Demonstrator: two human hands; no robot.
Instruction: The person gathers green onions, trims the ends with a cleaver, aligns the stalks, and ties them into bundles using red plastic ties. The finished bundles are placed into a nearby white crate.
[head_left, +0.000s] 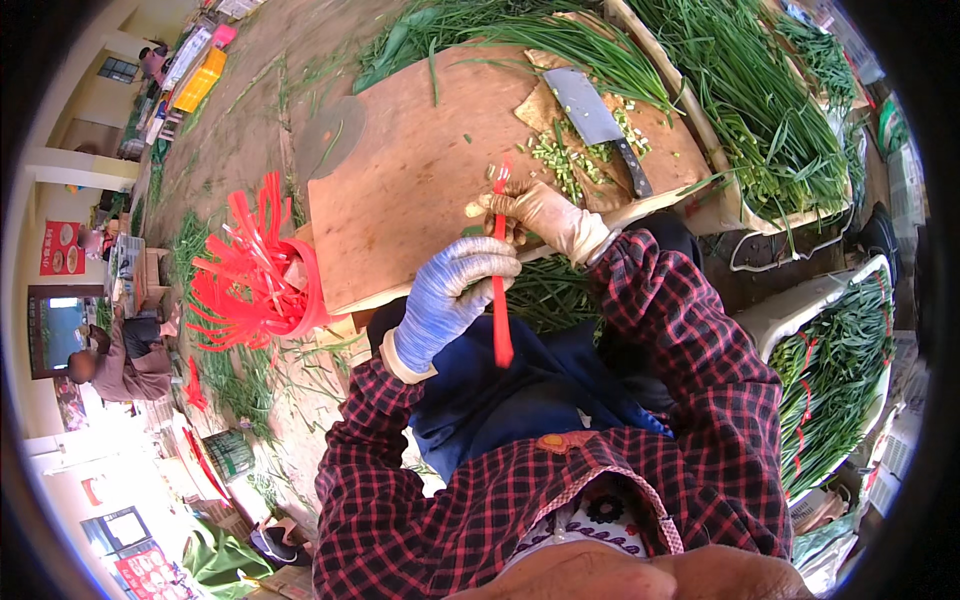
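A flat red plastic strip (502, 330) hangs upright between my two hands, its lower end over my dark blue apron. My left hand (454, 296), in a blue knit glove, has its fingers closed around the strip's middle. Higher up, my right hand (544, 214) in a stained pale glove pinches the strip near its top end. Both hands are at the near edge of a wooden board (405, 172). On the board's right side lies a cleaver (585, 109) with a black handle, beside chopped green stalk ends (559, 161).
A red tub (309, 300) full of red strips (240, 277) stands left of the board. Long green chives (772, 127) fill a pale-rimmed box at upper right. Bundles tied in red (832, 390) lie in a white crate at right. A person (135, 367) is at far left.
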